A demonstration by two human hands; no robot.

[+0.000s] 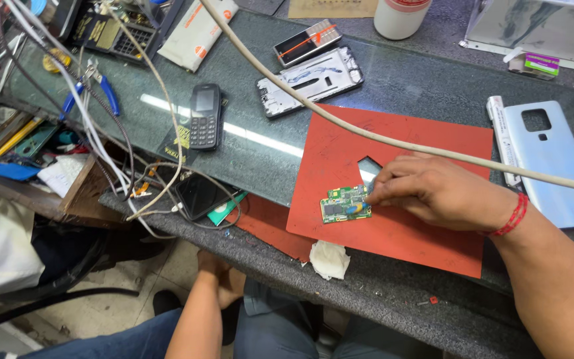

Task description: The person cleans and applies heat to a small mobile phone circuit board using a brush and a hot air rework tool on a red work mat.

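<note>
On red mat point(433, 146), right hand point(433, 193) fingers point(381, 189) pinched, touching circuit board point(343, 203)

Dark-screened keypad phone point(205, 116) beside white-orange packet point(198, 32), small green-purple box point(541, 64).

A small green circuit board point(345, 203) is seen lying on a red mat point(400, 153) spread over the dark stone workbench point(393, 80). The right hand point(433, 189) is laid on the mat, its fingertips point(375, 193) pressed against the board's right edge (what they pinch there cannot be made out). The left hand point(217, 269) is held down below the bench edge, near the lap. A crumpled white tissue point(329, 258) is set just beside the mat's lower edge. A black keypad phone point(205, 116) lies well apart to the left.
</note>
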